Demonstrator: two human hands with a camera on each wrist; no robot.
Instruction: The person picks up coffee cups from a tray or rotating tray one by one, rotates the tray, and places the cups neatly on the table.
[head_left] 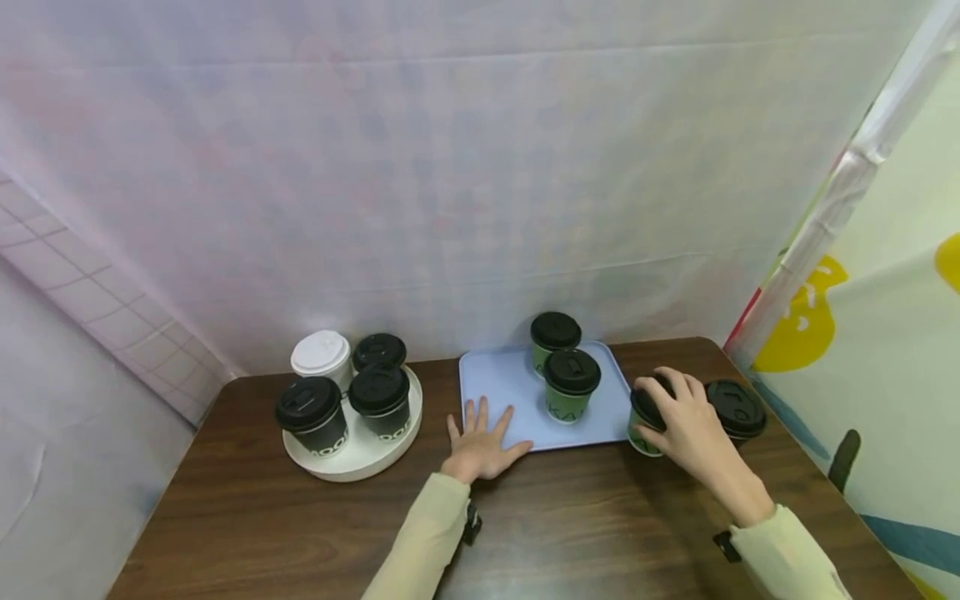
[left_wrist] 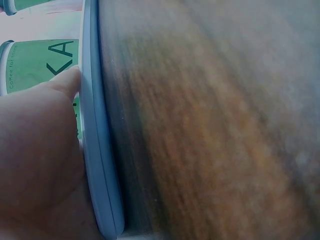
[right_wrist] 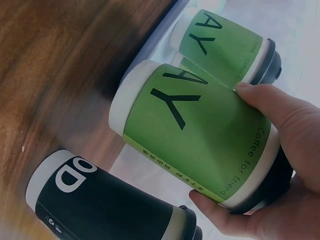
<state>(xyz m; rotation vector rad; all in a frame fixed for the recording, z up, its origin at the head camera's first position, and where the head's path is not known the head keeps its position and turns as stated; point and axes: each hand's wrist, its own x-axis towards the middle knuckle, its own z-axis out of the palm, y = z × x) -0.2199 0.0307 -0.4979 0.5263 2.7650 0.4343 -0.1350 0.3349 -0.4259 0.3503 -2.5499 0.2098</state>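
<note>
So we've got the right hand with fingers and thumb curled round a green cup up near its black lid, just by the right end of the blue tray; from here we can't tell if the cup's base is touching the table. The left hand is spread wide, gripping nothing, lying over the tray's front left part with its thumb by the front rim. On the tray we see two more green cups with black lids, the front one closer to us and the rear one behind it. Just past the right hand there's a black cup, dark lid on, standing on the table. Way over to the left we have a round white tray carrying four lidded cups: one with a white lid, the other three with black ones. Behind it all hangs a pale sheet.
</note>
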